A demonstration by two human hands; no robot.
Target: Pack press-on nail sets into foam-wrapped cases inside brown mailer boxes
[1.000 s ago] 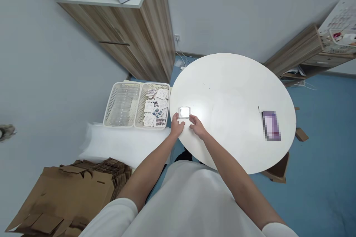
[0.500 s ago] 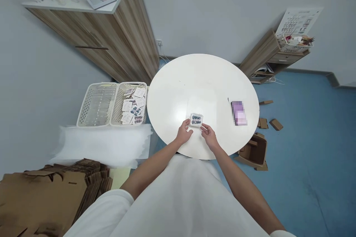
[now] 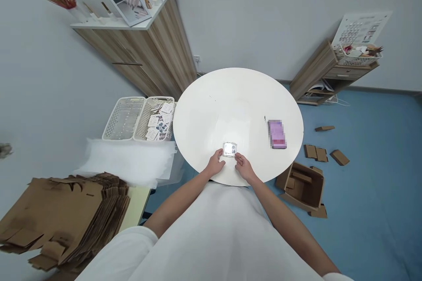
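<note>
A small clear plastic case lies at the near part of the white round table. Glare covers most of its top, and a few dark, nail-like shapes show through at its right side. My left hand grips its left edge with the fingertips, the thumb standing apart. From the other side, the fingers of my right hand hold the right corner nearest me.
A purple pixelated item lies on the table's right. At left are a basket of clear cases, a basket of cards, white sheets and stacked cardboard. An open carton sits on the floor at right.
The view has shifted slightly. The case is a little closer to me, and glare now hides most of the dark nail shapes seen before. Both hands stay at its sides.
</note>
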